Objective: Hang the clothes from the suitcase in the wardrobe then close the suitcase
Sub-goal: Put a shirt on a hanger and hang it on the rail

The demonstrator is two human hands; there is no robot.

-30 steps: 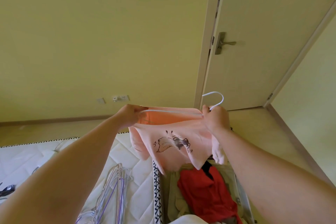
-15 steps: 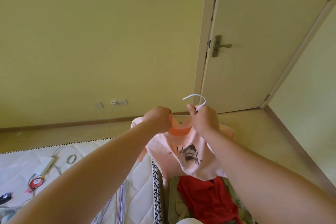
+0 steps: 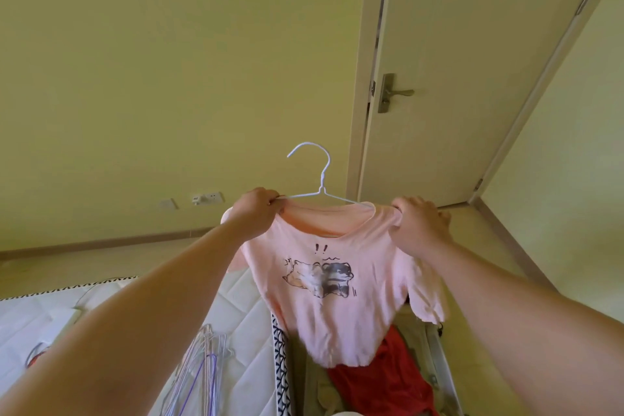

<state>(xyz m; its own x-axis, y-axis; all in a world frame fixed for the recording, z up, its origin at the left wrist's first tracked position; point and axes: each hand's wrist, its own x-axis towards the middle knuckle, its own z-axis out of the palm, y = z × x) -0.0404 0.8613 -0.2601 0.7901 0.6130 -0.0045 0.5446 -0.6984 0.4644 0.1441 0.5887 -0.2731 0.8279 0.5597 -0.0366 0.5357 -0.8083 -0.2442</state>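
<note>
My left hand (image 3: 255, 209) and right hand (image 3: 418, 226) each grip shoulder of pink T-shirt (image 3: 324, 297) on white hanger (image 3: 322, 176), above open suitcase (image 3: 443, 365); red garment (image 3: 381, 385) inside.

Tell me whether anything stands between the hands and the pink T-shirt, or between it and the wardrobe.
Nothing visible at the grasp: the left hand and right hand grip the pink T-shirt at its shoulders, over the white hanger. The wardrobe is out of view, so that path cannot be judged.

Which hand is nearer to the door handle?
Right. The right hand grips the pink shirt below the door handle; the left hand grips it further left.
</note>
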